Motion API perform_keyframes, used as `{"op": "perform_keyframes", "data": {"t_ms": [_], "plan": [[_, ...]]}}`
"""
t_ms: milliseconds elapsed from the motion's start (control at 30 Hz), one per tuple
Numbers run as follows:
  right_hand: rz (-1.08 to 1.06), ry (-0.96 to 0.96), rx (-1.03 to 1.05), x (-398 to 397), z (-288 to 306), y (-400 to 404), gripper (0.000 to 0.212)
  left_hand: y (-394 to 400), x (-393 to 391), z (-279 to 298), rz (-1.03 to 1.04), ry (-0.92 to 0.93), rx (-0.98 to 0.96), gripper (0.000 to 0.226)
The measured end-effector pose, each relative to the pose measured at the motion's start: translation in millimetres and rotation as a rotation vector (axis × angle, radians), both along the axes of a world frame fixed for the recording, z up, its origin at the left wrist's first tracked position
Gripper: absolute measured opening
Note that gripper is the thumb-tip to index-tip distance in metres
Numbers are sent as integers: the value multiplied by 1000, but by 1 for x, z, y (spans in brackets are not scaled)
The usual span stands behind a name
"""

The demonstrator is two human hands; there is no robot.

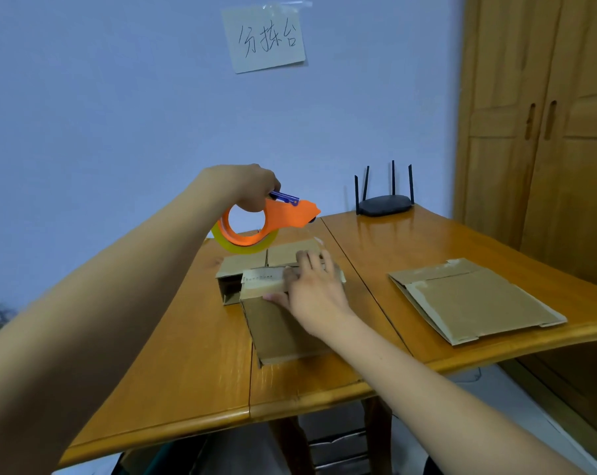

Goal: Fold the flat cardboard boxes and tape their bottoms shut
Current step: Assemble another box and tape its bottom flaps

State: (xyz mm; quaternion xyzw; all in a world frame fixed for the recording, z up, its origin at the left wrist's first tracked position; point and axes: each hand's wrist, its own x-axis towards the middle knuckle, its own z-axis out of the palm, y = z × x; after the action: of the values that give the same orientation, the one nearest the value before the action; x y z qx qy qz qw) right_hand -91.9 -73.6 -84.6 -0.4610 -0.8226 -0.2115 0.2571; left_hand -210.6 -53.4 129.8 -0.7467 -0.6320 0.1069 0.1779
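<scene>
The left hand [247, 186] is raised above the far part of the wooden table [187, 354] and grasps the orange tape dispenser [273, 217] by its handle; the fingers are curled around it, but they are mostly hidden behind the back of the hand. A roll of yellowish clear tape [237, 246] sits in the dispenser, and its lower edge hangs just over the folded cardboard box [276, 303]. A small blue part [285, 197] sticks out near the thumb (I cannot tell what it is).

The right hand [316, 286] lies on the box with the fingers stretched flat and spread, pressing on the flaps; it holds nothing. The box stands near the middle of the table, with its taped end up and toward the wall. The hand covers the right part of the seam, so how far the tape goes there cannot be seen. On the left side one opening of the box is dark, and its inside is hard to make out.

A flat cardboard box [475, 299] lies well apart, on the right part of the table, near the edge. A black router [384, 204] with four antennas stands at the far edge. On the blue wall a paper sign [264, 37] with handwriting is taped. A wooden wardrobe [547, 132] is cut off at the right border.
</scene>
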Motion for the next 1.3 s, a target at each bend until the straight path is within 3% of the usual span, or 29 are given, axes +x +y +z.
{"op": "perform_keyframes", "data": {"t_ms": [333,533,933,1100,1200,1300], "plan": [[5,140,37,-1,-24,-9,68,-17,-39,-35,37,-122,2,38],[-97,259,96,8,-26,-20,52,-26,-51,-57,33,-172,36,44],[-24,150,-34,15,-23,-18,57,-38,-52,-73,10,-73,103,36],[30,241,-20,20,-18,-22,54,-40,-46,-73,14,-36,123,32],[21,275,-102,19,-6,-26,65,-40,-47,-73,20,-27,122,32],[-20,180,-151,20,15,-27,71,-39,-48,-76,20,-18,126,33]]}}
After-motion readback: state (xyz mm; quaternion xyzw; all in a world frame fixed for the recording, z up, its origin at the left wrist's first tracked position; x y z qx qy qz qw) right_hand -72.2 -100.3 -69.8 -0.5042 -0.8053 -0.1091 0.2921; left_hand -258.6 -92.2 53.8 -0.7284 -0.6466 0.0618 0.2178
